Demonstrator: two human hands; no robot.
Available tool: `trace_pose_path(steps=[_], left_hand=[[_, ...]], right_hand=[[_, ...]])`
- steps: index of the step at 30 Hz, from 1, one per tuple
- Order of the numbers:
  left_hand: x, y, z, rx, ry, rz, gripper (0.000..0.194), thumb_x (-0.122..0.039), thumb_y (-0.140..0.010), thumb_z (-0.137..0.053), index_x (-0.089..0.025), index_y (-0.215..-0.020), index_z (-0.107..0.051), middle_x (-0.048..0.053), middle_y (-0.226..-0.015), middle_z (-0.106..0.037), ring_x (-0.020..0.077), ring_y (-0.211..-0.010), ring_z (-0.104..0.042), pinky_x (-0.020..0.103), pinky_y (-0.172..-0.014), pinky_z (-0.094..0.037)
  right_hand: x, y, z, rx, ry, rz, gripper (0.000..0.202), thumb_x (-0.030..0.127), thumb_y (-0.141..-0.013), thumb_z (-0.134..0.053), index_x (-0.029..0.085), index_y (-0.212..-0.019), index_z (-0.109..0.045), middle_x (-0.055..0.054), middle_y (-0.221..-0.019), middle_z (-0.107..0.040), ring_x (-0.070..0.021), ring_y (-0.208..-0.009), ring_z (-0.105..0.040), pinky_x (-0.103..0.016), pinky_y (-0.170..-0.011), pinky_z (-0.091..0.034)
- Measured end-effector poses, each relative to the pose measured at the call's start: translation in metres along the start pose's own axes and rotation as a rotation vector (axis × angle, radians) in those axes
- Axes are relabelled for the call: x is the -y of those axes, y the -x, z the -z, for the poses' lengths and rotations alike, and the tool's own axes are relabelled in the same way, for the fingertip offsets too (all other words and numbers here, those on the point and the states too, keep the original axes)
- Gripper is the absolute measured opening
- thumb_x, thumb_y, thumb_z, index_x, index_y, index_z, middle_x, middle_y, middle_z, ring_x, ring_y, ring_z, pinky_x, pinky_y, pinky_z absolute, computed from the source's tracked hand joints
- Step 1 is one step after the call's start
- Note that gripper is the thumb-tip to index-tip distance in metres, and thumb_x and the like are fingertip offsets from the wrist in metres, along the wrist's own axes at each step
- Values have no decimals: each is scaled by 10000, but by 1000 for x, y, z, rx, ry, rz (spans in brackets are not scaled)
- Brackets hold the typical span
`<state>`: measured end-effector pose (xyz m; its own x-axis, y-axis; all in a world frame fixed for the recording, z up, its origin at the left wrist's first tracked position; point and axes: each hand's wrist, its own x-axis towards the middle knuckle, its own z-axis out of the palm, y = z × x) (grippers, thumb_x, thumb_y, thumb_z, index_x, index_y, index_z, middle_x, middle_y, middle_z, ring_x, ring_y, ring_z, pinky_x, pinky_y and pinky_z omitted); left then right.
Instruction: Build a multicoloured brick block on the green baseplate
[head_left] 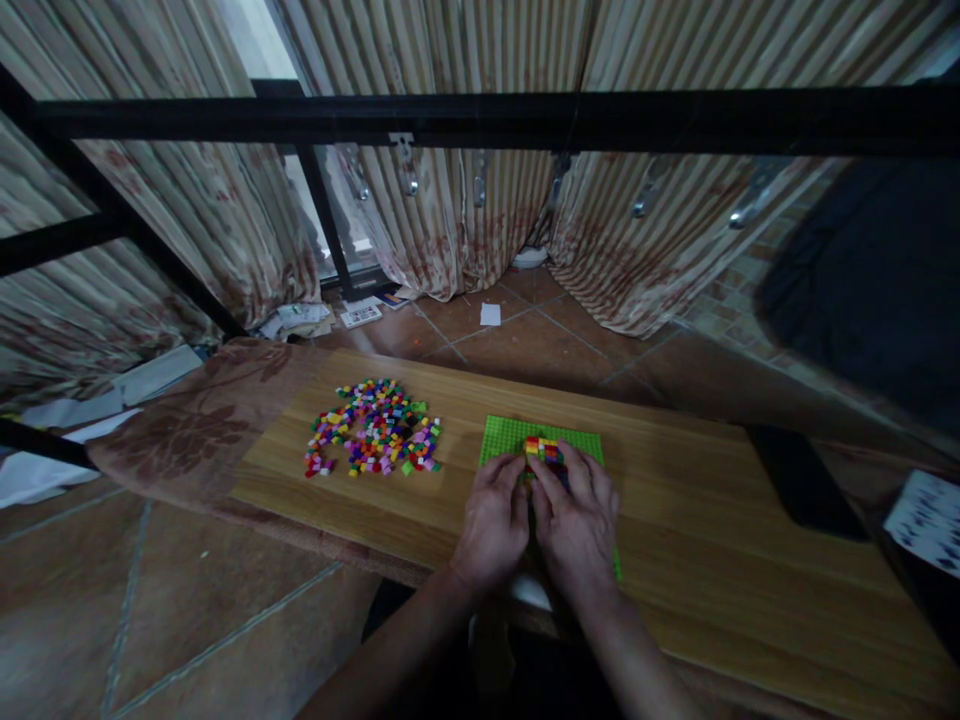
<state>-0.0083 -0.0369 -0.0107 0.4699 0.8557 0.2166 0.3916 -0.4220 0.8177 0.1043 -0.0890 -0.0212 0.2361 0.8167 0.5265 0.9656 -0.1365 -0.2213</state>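
A green studded baseplate [499, 432] lies on the wooden table, partly covered by both hands. On it, between the fingers, sits a small block of red, yellow and other coloured bricks [544, 450]. My left hand [496, 515] rests at the left side of these bricks, its fingers bent together with the tips near them; what they pinch, if anything, is hidden. My right hand [577, 520] is over the right part of the bricks, fingers curved and somewhat apart, the index fingertip touching the front left of the block. To the left lies a loose pile of many-coloured small bricks [375, 425].
The long wooden table [697, 520] has a dark flat object [806, 480] at its right and a patterned cloth [195, 430] under its left end. A black metal bar [480, 120] crosses before the curtains. Papers [296, 320] lie on the floor.
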Motion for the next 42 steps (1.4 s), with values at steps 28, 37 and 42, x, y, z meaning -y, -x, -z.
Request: trace_pose_path(steps=[28,37,42], left_hand=[[10,29,25,-70,15,-2,363,-210,-894,-470,-183,-1251,-527,110,-1278,-544,212,-1206,-512,402,-1052,-454],[102,61,111,-471,-351,166,336,-175,-878,-466,-185,-1202,-553,116,-1240,-559,240,-1162,-531,440,-1023,-455],[139,50,164,-665,-583,418,432,-262,-864,-516,-139,-1278,-496,174,-1332,-490,319,-1239,-473,499,-1031,-427]], right_hand=[[2,8,24,-130,-210,-8,353,365,-937,-466,198,-1213,-609,-129,-1328,-517,-288,-1221,-464,-504,-1024,-377],[72,22,-8,72,-433,232,285,270,-934,-465,197,-1171,-605,-109,-1231,-580,-248,-1114,-530,-429,-927,-462],[86,6,-45,150,-387,217,298,254,-917,-460,171,-1162,-609,-121,-1193,-585,-262,-1080,-533,-440,-923,-472]])
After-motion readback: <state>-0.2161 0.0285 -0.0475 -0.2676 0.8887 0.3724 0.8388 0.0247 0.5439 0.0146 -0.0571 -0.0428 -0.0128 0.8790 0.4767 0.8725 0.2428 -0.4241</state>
